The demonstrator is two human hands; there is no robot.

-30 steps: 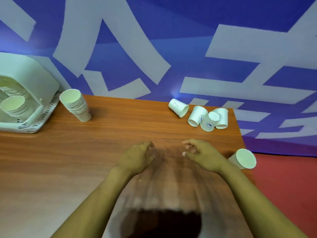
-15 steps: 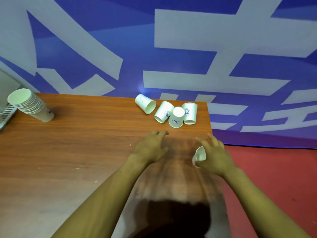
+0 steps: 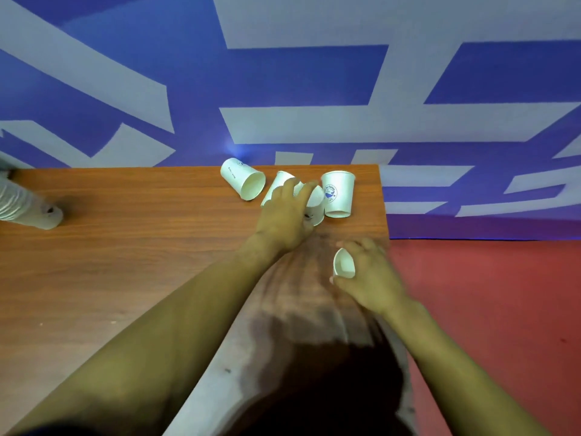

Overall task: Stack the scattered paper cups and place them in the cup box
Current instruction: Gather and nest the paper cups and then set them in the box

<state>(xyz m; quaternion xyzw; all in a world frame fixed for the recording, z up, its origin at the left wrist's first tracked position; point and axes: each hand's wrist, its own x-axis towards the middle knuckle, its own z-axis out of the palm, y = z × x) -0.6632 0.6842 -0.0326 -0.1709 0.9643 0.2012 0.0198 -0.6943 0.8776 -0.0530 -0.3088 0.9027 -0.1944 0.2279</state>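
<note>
Several white paper cups lie at the far right of the wooden table [image 3: 141, 247]. One cup [image 3: 243, 182] lies on its side with its mouth toward me. Another cup [image 3: 339, 193] stands upside down by the right edge. My left hand [image 3: 287, 218] reaches over two cups between them, its fingers curled over the middle cup [image 3: 317, 201] and covering most of the cup [image 3: 278, 182] behind it. My right hand [image 3: 369, 278] grips a single cup [image 3: 344, 264] near the table's right edge. The cup box is out of view.
A stack of nested cups [image 3: 28, 209] lies tilted at the left edge of the picture. The table's right edge drops to a red floor [image 3: 487, 309]. A blue and white wall [image 3: 283, 89] rises right behind the table.
My view has swung further right, so the cup stack is now at the picture's left edge. My left hand moved forward onto the cluster of cups. My right hand still holds its cup.
</note>
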